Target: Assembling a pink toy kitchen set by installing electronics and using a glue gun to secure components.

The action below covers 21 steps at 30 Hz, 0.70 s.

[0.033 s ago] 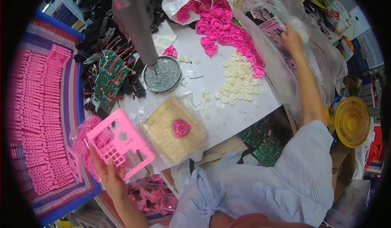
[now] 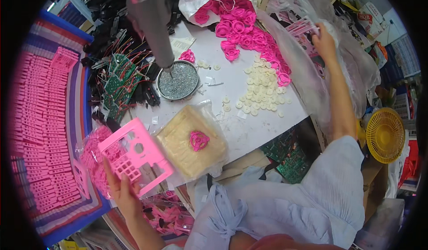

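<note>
Two hands work well apart at a cluttered white table [image 2: 267, 125]. Left hand [image 2: 122, 192] grips a pink plastic frame [image 2: 133, 156] by its lower edge, face up. Right hand [image 2: 323, 42], stretched far out, pinches a small pink part [image 2: 301, 27] beside a clear plastic bag [image 2: 307, 80].

I saw the bench under bright, even light with no single source showing, and shadows stayed soft and short beneath my left hand [image 2: 122, 192] and the pink plastic frame [image 2: 133, 156]. The white tabletop [image 2: 249, 129] was near overexposure, and the clear bags [image 2: 312, 76] by my right hand [image 2: 323, 42] carried pale glare. The fisheye bent straight edges toward a black rim. The grey tool [image 2: 149, 18] near the lens was soft, and the far edges lost detail.
</note>
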### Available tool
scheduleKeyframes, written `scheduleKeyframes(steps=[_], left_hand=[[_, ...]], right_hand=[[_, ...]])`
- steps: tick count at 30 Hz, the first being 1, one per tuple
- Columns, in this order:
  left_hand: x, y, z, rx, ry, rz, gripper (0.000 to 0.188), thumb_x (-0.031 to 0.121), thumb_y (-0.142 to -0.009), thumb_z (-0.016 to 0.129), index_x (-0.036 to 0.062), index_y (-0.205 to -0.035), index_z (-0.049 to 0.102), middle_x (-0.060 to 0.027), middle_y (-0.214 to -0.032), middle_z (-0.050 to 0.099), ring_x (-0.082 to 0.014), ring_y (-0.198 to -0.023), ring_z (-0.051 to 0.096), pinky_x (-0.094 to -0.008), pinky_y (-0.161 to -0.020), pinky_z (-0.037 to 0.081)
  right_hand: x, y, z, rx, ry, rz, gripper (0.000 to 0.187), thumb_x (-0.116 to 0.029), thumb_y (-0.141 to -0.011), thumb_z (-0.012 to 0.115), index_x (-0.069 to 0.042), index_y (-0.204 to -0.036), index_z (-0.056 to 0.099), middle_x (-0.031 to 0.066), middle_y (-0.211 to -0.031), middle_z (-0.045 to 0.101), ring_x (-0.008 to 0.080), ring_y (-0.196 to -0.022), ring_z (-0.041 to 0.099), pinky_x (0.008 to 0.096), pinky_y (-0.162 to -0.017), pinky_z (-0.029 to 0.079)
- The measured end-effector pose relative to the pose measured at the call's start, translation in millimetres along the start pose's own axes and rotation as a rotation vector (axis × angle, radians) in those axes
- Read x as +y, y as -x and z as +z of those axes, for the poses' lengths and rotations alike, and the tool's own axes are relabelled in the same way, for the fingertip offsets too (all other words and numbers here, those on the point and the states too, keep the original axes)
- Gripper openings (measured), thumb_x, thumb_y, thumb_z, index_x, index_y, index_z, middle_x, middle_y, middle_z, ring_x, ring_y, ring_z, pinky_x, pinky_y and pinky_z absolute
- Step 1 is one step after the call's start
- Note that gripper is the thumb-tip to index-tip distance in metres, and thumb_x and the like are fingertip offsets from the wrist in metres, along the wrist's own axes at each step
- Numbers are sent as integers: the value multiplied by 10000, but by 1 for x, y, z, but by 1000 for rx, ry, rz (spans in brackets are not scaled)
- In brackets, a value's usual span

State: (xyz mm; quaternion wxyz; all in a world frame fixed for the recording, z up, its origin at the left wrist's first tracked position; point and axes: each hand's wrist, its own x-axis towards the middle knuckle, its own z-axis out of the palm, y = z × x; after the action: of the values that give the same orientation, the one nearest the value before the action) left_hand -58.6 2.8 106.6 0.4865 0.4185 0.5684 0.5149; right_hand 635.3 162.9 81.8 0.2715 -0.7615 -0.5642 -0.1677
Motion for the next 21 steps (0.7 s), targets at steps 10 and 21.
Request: scheduleKeyframes(steps=[10, 21], left_hand=[[-25, -25, 109, -725, 374, -357, 1099, 922, -838, 277, 39, -1461, 477, -141, -1406, 539, -294, -1254, 550, -464, -1056, 454], [-55, -4, 52, -512, 707, -427, 478, 220, -935, 667, 42, -1350, 511, -147, -1319, 588, -270, -1206, 613, -425, -1022, 511]], right_hand=[[-324, 83, -114, -595, -412, -1353, 480, -108, -710, 720, -162, -1187, 700, 20, -893, 616, 236, -942, 620, 460, -1025, 439], [-343, 140, -34, -628, -1238, -316, 640, -121, -830, 744, -46, -1419, 506, 73, -1209, 633, 215, -1113, 609, 392, -958, 500]])
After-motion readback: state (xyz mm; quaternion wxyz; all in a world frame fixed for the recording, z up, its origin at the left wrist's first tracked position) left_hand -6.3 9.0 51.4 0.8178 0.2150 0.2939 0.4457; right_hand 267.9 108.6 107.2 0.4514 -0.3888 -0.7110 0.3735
